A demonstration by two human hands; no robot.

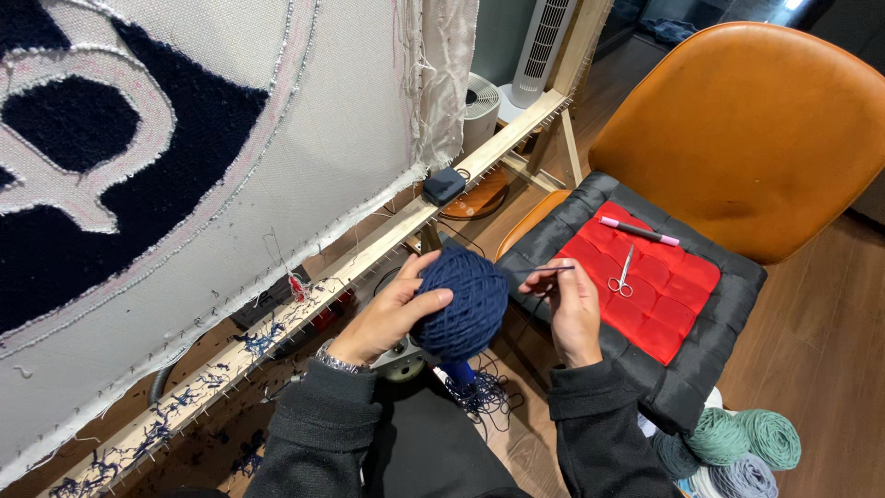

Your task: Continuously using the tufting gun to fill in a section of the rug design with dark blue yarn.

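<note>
My left hand grips the side of a large navy blue yarn ball held over my lap. My right hand sits just right of the ball and pinches a thin dark strand or needle-like tool that points left toward the ball. Loose navy yarn hangs in a tangle below the ball. Both sleeves are dark grey, and a watch shows at my left wrist.
A wooden frame with stretched cloth bearing a navy tufted design fills the left. An orange chair holds a red and black cushion with scissors and a pink pen. Green and grey yarn balls lie at the lower right.
</note>
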